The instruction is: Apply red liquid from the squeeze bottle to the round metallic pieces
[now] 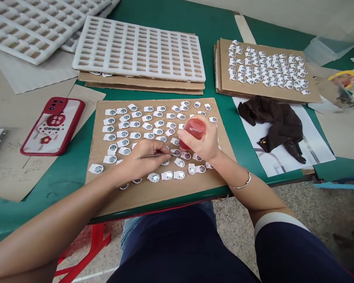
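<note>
Rows of small round silver pieces with white tabs (169, 175) lie on a cardboard sheet (112, 200) in front of me. My left hand (149, 155) is closed around thin metal tweezers (147, 156), whose tip reaches one of the round pieces (176, 152) near the middle of the sheet. My right hand (205, 137) grips a squeeze bottle of red liquid (194, 129), tilted, just above the same spot. The bottle's tip is hidden behind the fingers and too small to make out.
A white slotted tray (138, 49) rests on stacked cardboard behind the sheet. More round pieces cover another cardboard stack (309, 63) at back right. A red-cased phone (53, 125) lies left. Dark brown cloth (283, 125) sits on paper at right, near yellow-handled scissors (345, 74).
</note>
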The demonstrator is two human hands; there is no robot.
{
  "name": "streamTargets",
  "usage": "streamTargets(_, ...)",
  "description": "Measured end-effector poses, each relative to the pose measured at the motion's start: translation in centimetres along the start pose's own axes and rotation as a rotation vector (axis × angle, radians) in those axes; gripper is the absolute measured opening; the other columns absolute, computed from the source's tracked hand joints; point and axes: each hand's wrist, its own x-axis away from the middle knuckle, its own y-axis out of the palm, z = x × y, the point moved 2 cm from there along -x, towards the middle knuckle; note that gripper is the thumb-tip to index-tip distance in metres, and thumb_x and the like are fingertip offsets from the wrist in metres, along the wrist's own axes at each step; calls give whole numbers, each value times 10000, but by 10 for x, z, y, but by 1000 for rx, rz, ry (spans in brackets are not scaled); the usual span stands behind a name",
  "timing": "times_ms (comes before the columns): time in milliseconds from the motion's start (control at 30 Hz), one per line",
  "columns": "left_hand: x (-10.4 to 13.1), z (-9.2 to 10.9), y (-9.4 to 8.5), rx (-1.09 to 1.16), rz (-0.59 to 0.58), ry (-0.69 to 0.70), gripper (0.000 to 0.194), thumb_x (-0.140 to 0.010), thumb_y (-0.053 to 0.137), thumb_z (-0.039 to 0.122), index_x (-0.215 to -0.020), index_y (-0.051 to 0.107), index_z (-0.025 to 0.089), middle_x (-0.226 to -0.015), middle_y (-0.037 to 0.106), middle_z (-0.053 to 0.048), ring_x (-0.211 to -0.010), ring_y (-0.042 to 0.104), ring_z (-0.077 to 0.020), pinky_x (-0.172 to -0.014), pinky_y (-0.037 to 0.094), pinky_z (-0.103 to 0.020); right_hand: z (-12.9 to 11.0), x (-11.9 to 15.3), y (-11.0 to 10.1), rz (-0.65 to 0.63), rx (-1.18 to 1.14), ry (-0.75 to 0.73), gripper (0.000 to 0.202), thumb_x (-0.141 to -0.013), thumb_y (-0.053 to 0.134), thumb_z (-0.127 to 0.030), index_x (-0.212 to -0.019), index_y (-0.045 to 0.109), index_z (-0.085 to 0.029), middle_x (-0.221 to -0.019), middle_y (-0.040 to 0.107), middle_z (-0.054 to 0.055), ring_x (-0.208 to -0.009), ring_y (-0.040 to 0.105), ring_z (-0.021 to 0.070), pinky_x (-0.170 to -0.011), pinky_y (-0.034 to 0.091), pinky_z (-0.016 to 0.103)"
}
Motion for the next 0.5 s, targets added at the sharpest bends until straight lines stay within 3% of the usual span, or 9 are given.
streamTargets(500,0,5,-2,24,-21,-35,145,-758,581,257,-817,689,179,-780,695,-19,-700,624,-152,-599,475,-239,3,2,5,-19,93,-86,244,-686,672,-371,-733,495,-210,-647,568,-27,-596,519,116,-574,452,290)
